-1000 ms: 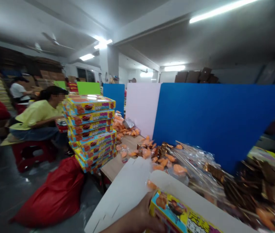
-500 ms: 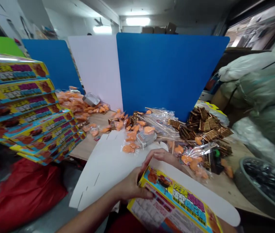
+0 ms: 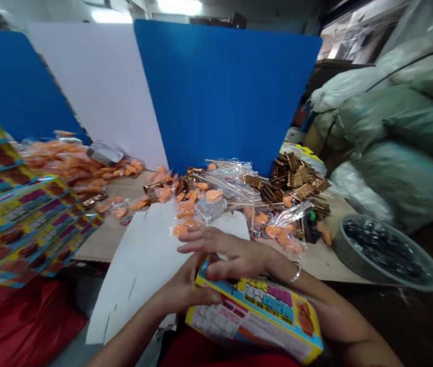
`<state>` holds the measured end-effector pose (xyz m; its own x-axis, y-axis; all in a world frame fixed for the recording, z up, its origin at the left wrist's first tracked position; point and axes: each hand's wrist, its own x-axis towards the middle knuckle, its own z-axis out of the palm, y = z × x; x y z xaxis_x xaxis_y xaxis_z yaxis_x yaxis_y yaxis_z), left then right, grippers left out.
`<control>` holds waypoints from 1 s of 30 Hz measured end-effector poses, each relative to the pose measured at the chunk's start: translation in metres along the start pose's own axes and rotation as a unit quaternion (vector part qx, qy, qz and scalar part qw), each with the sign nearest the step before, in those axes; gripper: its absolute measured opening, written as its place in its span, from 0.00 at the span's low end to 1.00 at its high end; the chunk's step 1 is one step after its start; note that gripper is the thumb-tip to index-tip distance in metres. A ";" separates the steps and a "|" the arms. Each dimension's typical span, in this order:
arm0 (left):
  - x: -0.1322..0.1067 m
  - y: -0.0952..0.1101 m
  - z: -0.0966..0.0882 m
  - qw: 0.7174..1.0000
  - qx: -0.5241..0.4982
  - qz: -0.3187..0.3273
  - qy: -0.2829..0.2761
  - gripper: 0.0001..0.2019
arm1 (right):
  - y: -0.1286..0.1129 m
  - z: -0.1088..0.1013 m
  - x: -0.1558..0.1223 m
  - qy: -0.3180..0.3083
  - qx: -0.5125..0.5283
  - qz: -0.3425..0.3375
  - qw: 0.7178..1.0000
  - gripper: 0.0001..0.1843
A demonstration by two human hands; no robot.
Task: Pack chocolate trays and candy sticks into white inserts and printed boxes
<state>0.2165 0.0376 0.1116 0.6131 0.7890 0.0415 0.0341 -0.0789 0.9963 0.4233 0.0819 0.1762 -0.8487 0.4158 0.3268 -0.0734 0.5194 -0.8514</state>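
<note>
A flat, brightly printed yellow and blue box point(image 3: 262, 318) lies tilted over my lap at the near edge of the table. My left hand point(image 3: 185, 290) grips its left end, thumb on the top corner. My right hand point(image 3: 227, 252), with a silver bangle at the wrist, rests on the box's far edge, fingers stretched out leftward over the white cardboard sheet point(image 3: 143, 265). Just beyond my fingers lie small orange packets point(image 3: 185, 219) and a clear plastic tray point(image 3: 210, 208).
A leaning stack of the same printed boxes point(image 3: 21, 214) stands at left above a red sack point(image 3: 17, 326). Brown foil pieces point(image 3: 296, 183) and skewer bags point(image 3: 231, 183) cover the wooden table point(image 3: 321, 260). A grey bowl of dark items point(image 3: 384, 252) sits right. Blue point(image 3: 224, 92) and white dividers stand behind.
My view has swung right and down from the room to the table. The box has moved lower toward my lap, and my right hand has come onto its far edge.
</note>
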 end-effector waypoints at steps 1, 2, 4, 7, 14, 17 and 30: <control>-0.002 -0.004 -0.002 0.998 -0.055 0.002 0.016 0.34 | 0.004 -0.003 -0.012 0.028 0.075 -0.031 0.996 0.23; -0.004 -0.009 -0.005 0.994 -0.105 -0.001 0.035 0.33 | 0.010 -0.005 -0.025 0.058 0.144 -0.071 0.985 0.21; -0.009 -0.022 -0.010 0.983 -0.167 -0.020 0.068 0.30 | 0.024 -0.004 -0.050 0.124 0.222 -0.143 0.956 0.20; -0.011 -0.039 -0.016 0.971 -0.212 -0.081 0.072 0.29 | 0.039 0.009 -0.072 0.255 0.225 -0.142 0.930 0.23; 0.000 -0.038 -0.013 0.961 -0.207 -0.167 0.074 0.32 | 0.028 0.025 -0.073 0.492 0.216 0.047 0.842 0.20; -0.002 -0.035 -0.008 0.963 -0.186 -0.155 0.115 0.34 | 0.018 0.022 -0.080 0.464 0.161 0.006 0.871 0.22; 0.021 -0.036 -0.071 0.877 0.439 0.150 0.127 0.19 | 0.091 0.010 -0.088 0.292 -0.397 -0.016 0.870 0.13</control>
<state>0.1720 0.1005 0.0819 0.5072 0.7535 0.4184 0.5634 -0.6572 0.5006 0.4863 0.0854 0.0657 -0.4251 0.5795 0.6953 0.4893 0.7934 -0.3621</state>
